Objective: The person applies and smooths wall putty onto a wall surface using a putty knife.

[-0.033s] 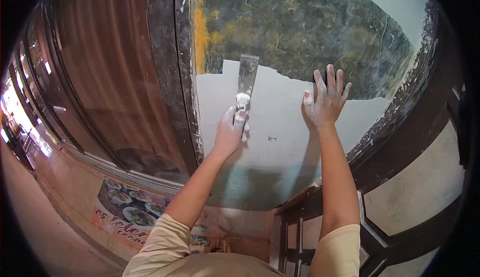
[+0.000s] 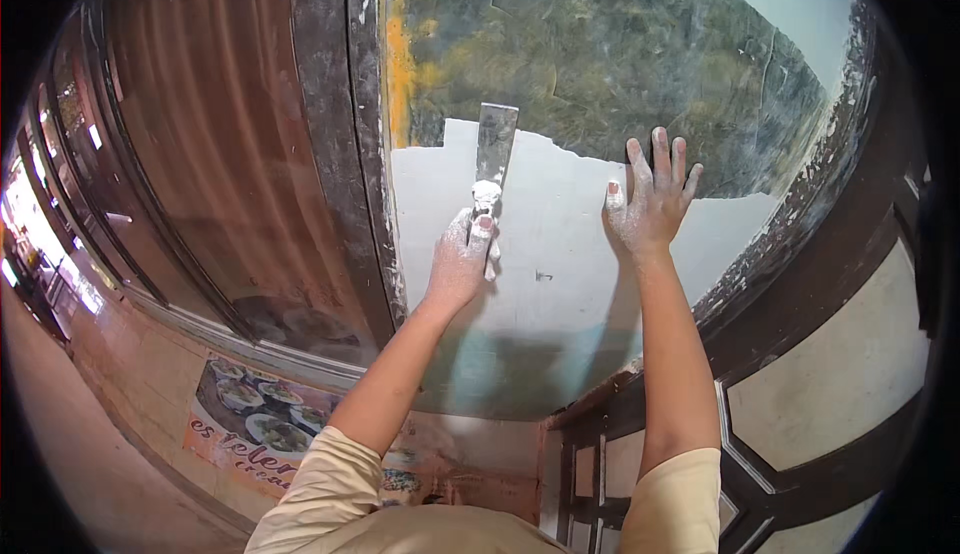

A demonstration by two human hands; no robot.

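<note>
Grasps a putty knife (image 2: 496, 142) blade-up in the left fingers (image 2: 483, 225); rests the right fingers (image 2: 661, 152), released and spread, on the dark wall (image 2: 600, 64) above the white coating (image 2: 575, 234).

I watch through the left fisheye of a head-worn pair; picture upright, unmirrored. Viewpoint: the person's head, looking forward and down over the beige shirt (image 2: 450, 534) at the partly whitened wall (image 2: 570, 224). Range: near, wall within arm's reach, left hand (image 2: 462, 259) and right hand (image 2: 650, 204) around mid-frame. Field: wide, straight edges bowing toward the dark rim, dark-framed panelling (image 2: 820, 384) along the right.
</note>
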